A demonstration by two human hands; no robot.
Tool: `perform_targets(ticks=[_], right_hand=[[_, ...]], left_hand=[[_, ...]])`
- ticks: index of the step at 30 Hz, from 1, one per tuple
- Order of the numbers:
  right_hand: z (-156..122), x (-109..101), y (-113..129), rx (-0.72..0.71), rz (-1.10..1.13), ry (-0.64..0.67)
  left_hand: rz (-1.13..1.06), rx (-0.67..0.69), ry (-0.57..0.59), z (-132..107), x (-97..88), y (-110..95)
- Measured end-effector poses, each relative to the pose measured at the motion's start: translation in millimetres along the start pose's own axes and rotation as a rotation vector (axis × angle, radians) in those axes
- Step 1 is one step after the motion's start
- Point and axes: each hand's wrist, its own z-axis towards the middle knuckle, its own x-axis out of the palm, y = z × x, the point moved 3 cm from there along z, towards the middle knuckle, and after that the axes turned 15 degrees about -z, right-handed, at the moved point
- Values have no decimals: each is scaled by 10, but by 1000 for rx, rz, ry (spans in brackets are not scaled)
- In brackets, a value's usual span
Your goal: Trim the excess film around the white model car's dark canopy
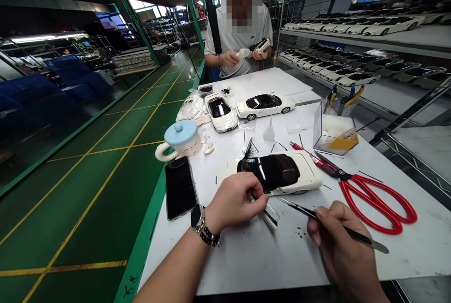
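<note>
A white model car [306, 171] with a black roof lies crosswise in front of me, and a door [271, 218] with a clear window sticks out from its near side. My left hand [243, 199] is bent over the car's near side beside this door. Its thumb and forefinger are pinched together, but what is between them is too small to make out. My right hand [341, 237] grips a pair of tweezers [303, 208], whose tips point left toward the left fingertips, a short gap away. Several tiny black bits [300, 232] lie below the tweezers.
Red-handled scissors [378, 199] and a red cutter [322, 164] lie right. A clear box [334, 136] stands behind them. Left are a lidded mug [183, 138] and a phone [181, 188]. Two white model cars [221, 112] sit farther back. A co-worker [239, 35] handles parts opposite.
</note>
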Motion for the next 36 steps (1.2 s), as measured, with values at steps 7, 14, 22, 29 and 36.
perform_targets(ticks=[7, 14, 22, 29, 36], right_hand=[[73, 42, 20, 241, 103, -85], [84, 85, -27, 256, 107, -114], [147, 129, -43, 262, 120, -81], [37, 139, -11, 282, 252, 23], [-143, 124, 220, 52, 134, 122]], left_hand=[[-6, 17, 14, -14, -12, -8], [-13, 32, 21, 0, -16, -19], [-24, 23, 42, -3, -25, -24], [-208, 117, 111, -1, -77, -68], [-75, 194, -85, 36, 0, 13]])
